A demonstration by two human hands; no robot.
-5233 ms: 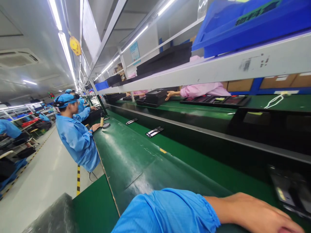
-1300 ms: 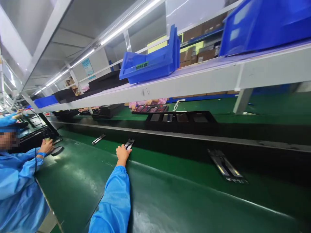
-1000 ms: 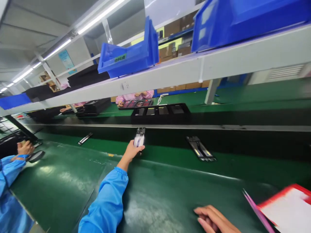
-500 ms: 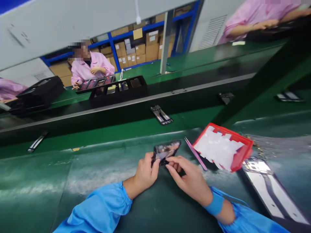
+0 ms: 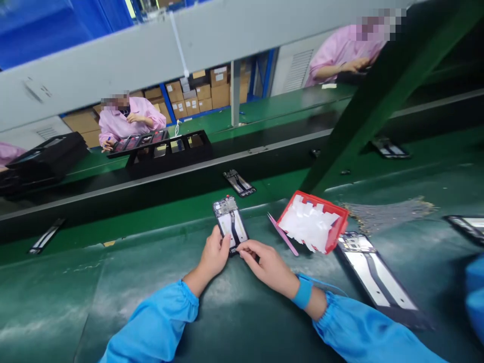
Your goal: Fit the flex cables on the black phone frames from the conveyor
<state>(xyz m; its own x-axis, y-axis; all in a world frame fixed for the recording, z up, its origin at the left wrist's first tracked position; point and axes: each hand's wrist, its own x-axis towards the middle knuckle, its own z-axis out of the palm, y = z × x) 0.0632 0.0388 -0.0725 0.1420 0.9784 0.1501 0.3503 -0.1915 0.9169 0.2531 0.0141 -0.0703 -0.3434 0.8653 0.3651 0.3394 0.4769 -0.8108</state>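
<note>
Centre frame, low over the green worktop (image 5: 113,282): an opened phone chassis (image 5: 230,224), my left hand (image 5: 215,256) and right hand (image 5: 266,264) both clamped on its near end (circuit side up). To its right lie pink tweezers (image 5: 283,234), a red tray (image 5: 339,233) and a second chassis (image 5: 374,272).

Glossy green bench mat (image 5: 113,282), red plastic tray (image 5: 333,222) with white paper, smooth blue cloth sleeves (image 5: 159,322)
</note>
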